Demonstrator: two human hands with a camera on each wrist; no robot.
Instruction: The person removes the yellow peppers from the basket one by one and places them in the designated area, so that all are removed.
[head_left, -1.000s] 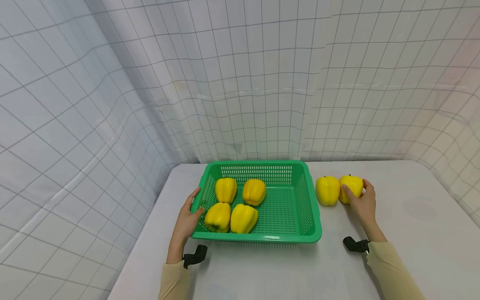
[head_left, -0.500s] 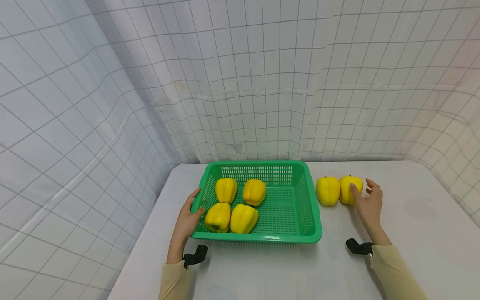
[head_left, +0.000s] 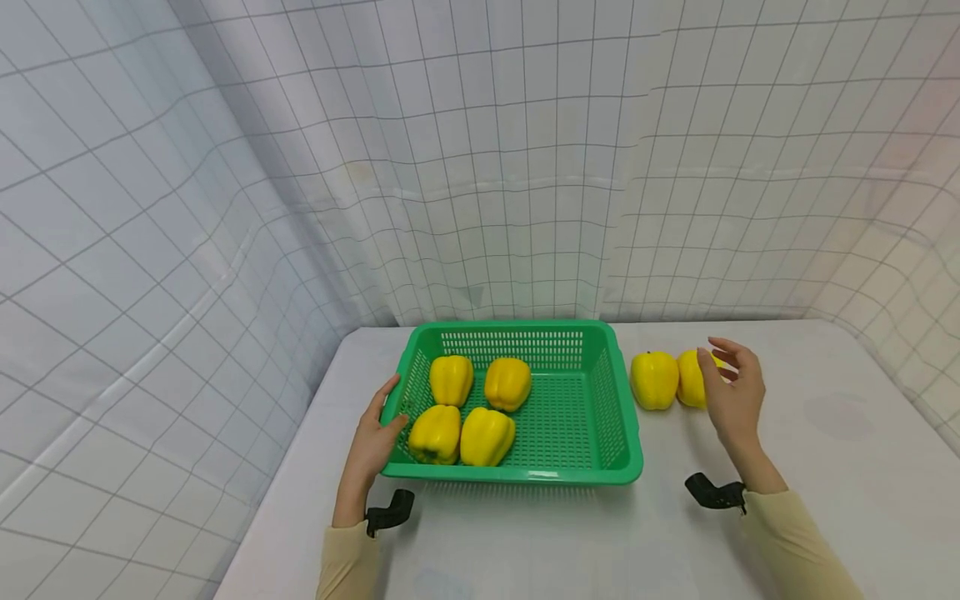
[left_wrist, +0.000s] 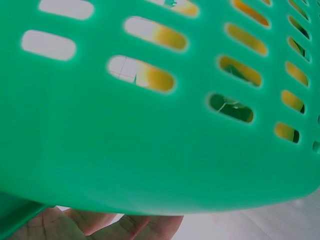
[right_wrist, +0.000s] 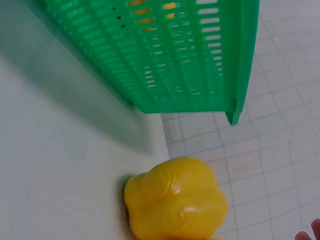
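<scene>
A green plastic basket [head_left: 525,475] stands mid-table in the head view, with several yellow bell peppers [head_left: 488,437] in its left half. At its left rim my left hand [head_left: 375,437] holds on, thumb over the edge and fingers outside. The left wrist view has those fingers [left_wrist: 160,226] below the basket's slotted wall [left_wrist: 125,145]. To the right of the basket two yellow bell peppers stand side by side, a left one [head_left: 654,381] and a right one [head_left: 690,383] partly covered by my right hand [head_left: 737,404]. That hand holds nothing, its fingers loosely bent.
The white table [head_left: 525,542] carries the basket, its back edge against a white gridded curtain [head_left: 525,208]. Another gridded curtain [head_left: 150,333] hangs on the left. A black wrist mount [head_left: 390,512] sits on the left wrist, another mount [head_left: 716,492] on the right.
My right hand has let go of the right bell pepper, drawn back to the right and then risen slightly. My left hand and the basket stay where they were.
</scene>
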